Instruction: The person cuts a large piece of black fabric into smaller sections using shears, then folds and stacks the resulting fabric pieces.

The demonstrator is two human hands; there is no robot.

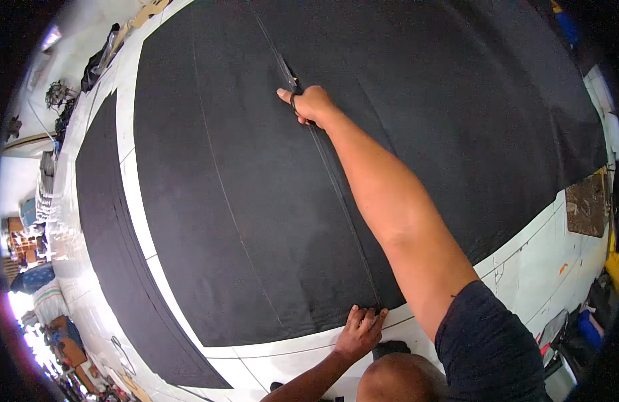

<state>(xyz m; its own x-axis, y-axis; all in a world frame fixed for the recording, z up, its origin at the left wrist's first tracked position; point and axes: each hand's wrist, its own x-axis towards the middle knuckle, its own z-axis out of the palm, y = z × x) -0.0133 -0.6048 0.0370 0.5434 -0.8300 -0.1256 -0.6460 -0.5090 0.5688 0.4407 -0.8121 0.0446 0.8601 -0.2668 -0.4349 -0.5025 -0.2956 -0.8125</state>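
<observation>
A large black sheet of fabric (256, 187) lies flat on white tiles. My right hand (312, 105) holds scissors (289, 72) by their handles over its upper middle, blades pointing away from me along a thin pale line. Between this hand and the near edge, a long narrow slit runs through the fabric. At the near edge, by the slit's end, my left hand (361, 333) rests with its fingers apart on the fabric. Farther left, a second pale line runs down the sheet. My right forearm covers part of the fabric.
A narrower black strip (122, 221) lies on the left, separated by white tiles (136, 208). A brown board (586, 204) is at the right. A rounded bare part, seemingly my knee (400, 378), shows at the bottom. Assorted items line both sides.
</observation>
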